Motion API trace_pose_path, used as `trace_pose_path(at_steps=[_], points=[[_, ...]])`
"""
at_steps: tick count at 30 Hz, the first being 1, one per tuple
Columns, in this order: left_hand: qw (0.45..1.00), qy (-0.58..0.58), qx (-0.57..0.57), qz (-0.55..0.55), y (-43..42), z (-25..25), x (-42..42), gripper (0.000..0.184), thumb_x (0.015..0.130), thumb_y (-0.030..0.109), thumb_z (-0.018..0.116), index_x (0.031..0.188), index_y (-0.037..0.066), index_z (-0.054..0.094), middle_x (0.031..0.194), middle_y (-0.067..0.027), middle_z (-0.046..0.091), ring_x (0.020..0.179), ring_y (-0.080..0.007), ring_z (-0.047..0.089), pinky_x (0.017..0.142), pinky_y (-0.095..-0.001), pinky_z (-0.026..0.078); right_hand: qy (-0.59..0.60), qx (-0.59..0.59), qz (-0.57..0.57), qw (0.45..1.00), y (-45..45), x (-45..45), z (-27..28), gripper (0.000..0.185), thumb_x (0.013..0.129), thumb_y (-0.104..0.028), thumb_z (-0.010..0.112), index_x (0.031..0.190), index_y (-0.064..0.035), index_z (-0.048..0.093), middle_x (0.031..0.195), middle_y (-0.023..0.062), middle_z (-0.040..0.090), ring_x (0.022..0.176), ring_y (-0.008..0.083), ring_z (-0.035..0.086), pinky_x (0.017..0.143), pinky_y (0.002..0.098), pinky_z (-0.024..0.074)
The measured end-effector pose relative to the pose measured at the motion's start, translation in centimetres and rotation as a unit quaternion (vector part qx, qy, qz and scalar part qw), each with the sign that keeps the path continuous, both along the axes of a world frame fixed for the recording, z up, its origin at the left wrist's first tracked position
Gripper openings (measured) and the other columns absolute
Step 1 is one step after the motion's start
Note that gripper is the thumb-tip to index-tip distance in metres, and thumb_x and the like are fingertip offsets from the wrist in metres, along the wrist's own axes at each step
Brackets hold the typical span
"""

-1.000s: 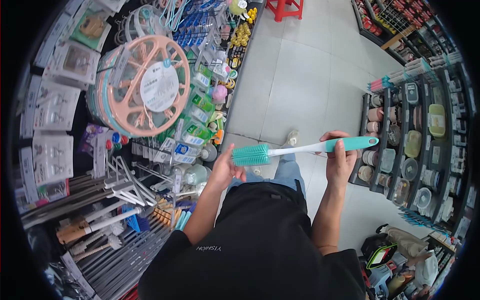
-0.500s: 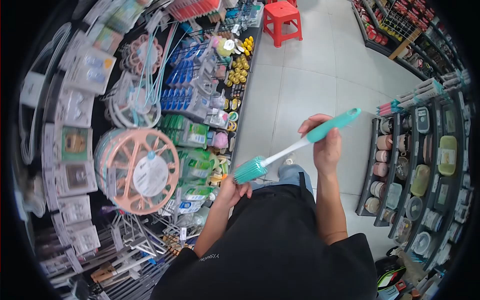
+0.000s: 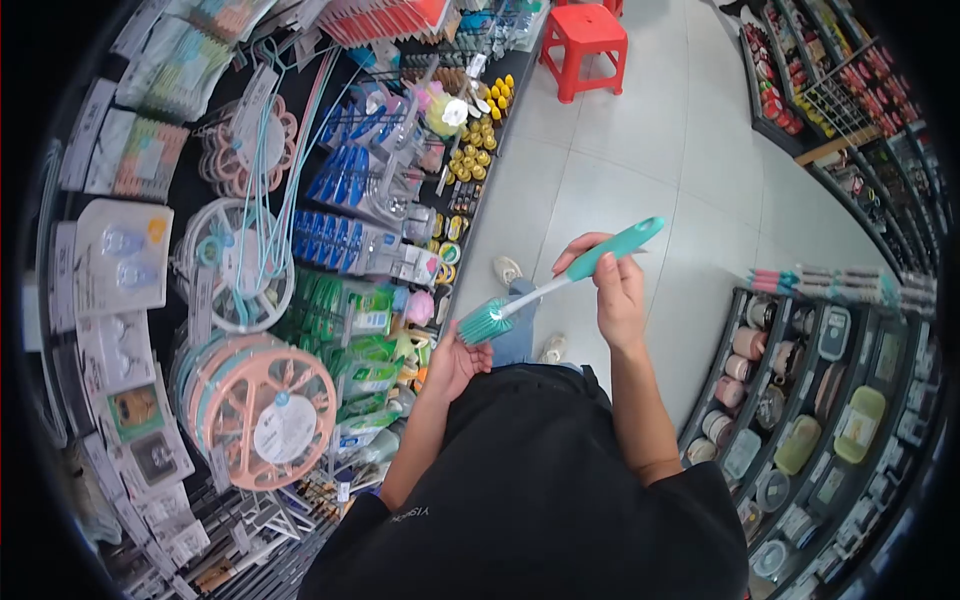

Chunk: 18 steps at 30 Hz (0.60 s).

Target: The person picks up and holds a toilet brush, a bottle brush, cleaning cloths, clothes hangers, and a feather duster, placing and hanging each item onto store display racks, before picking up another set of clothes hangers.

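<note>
A bottle brush (image 3: 542,291) with a teal handle, a white shaft and teal bristles slants across in front of my body. My right hand (image 3: 616,295) grips the handle between thumb and fingers, its end sticking out past them at the upper right. Under the bristle head is my left hand (image 3: 456,368), palm turned up and fingers apart. Its fingertips are close to the bristles; whether they touch I cannot tell.
Left of me, a display holds round pink hangers (image 3: 267,415), blue clothes pegs (image 3: 330,240) and green packs (image 3: 368,310). A red stool (image 3: 584,45) stands ahead on the tiled floor (image 3: 620,140). Shelves at right carry food containers (image 3: 860,425).
The view has shifted, so the stool and shelves sit differently. My left hand has opened with its palm up below the bristles. The right hand still holds the brush.
</note>
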<state>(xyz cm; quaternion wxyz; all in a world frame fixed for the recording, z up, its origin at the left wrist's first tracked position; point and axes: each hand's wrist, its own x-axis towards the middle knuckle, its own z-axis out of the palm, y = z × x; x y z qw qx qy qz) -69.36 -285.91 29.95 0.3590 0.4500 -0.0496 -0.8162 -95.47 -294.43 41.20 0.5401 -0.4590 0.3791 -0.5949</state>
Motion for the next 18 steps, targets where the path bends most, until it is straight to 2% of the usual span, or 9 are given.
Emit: trace_pose_path(at_steps=[1, 4, 7, 11, 14, 18], points=[[0.999, 0.023, -0.025, -0.003, -2.0, -0.4, 0.0, 0.067, 0.096, 0.057, 0.026, 0.107, -0.001, 0.057, 0.087, -0.0167, 0.064, 0.073, -0.0237, 0.063, 0.065, -0.0345, 0.051, 0.021, 0.000, 0.004, 1.000, -2.0, 0.3, -0.3, 0.045, 0.099, -0.039, 0.039, 0.109, 0.0021, 0.053, 0.088, 0.0140, 0.064, 0.084, 0.0199, 0.060, 0.077, 0.0325, 0.0453], [0.999, 0.030, -0.037, -0.010, -9.0, -0.2, -0.2, 0.070, 0.095, 0.059, 0.023, 0.118, 0.000, 0.053, 0.093, -0.0174, 0.063, 0.076, -0.0255, 0.063, 0.069, -0.0361, 0.051, 0.016, 0.015, 0.023, 1.000, -8.1, 0.9, 0.4, 0.035, 0.098, -0.030, 0.044, 0.109, 0.0020, 0.055, 0.087, 0.0102, 0.065, 0.086, 0.0169, 0.059, 0.081, 0.0323, 0.0448], [0.998, -0.007, -0.056, -0.043, -16.0, 0.5, -0.5, 0.072, 0.095, 0.061, 0.022, 0.122, 0.000, 0.050, 0.097, -0.0175, 0.063, 0.078, -0.0240, 0.064, 0.070, -0.0358, 0.052, 0.027, 0.010, 0.038, 0.999, -14.1, 1.2, 1.5, 0.034, 0.098, -0.025, 0.044, 0.114, 0.0039, 0.051, 0.092, 0.0121, 0.064, 0.088, 0.0190, 0.060, 0.083, 0.0335, 0.0456], [0.992, -0.052, -0.103, -0.054, -23.3, 0.6, 0.0, 0.070, 0.095, 0.059, 0.023, 0.119, 0.000, 0.053, 0.099, -0.0161, 0.064, 0.076, -0.0207, 0.063, 0.070, -0.0333, 0.051, -0.031, 0.018, 0.029, 0.999, -20.8, 1.6, 2.0, 0.035, 0.096, -0.015, 0.046, 0.123, 0.0073, 0.042, 0.104, 0.0168, 0.061, 0.095, 0.0250, 0.062, 0.086, 0.0375, 0.0477], [0.991, -0.081, -0.103, -0.036, -27.4, 0.7, 0.4, 0.069, 0.096, 0.059, 0.023, 0.119, 0.001, 0.052, 0.098, -0.0163, 0.064, 0.075, -0.0210, 0.063, 0.070, -0.0335, 0.051, -0.037, 0.029, 0.069, 0.997, -25.3, 1.5, 2.2, 0.034, 0.096, -0.013, 0.047, 0.123, 0.0070, 0.044, 0.104, 0.0164, 0.061, 0.096, 0.0252, 0.062, 0.087, 0.0371, 0.0482], [0.993, -0.097, -0.064, 0.012, -31.2, -1.1, 1.0, 0.069, 0.096, 0.058, 0.022, 0.121, 0.000, 0.050, 0.098, -0.0176, 0.063, 0.076, -0.0225, 0.064, 0.070, -0.0340, 0.052, 0.014, 0.089, 0.141, 0.986, -32.2, 0.4, 0.3, 0.033, 0.094, -0.013, 0.052, 0.120, 0.0059, 0.047, 0.103, 0.0159, 0.063, 0.098, 0.0226, 0.062, 0.083, 0.0354, 0.0509]])
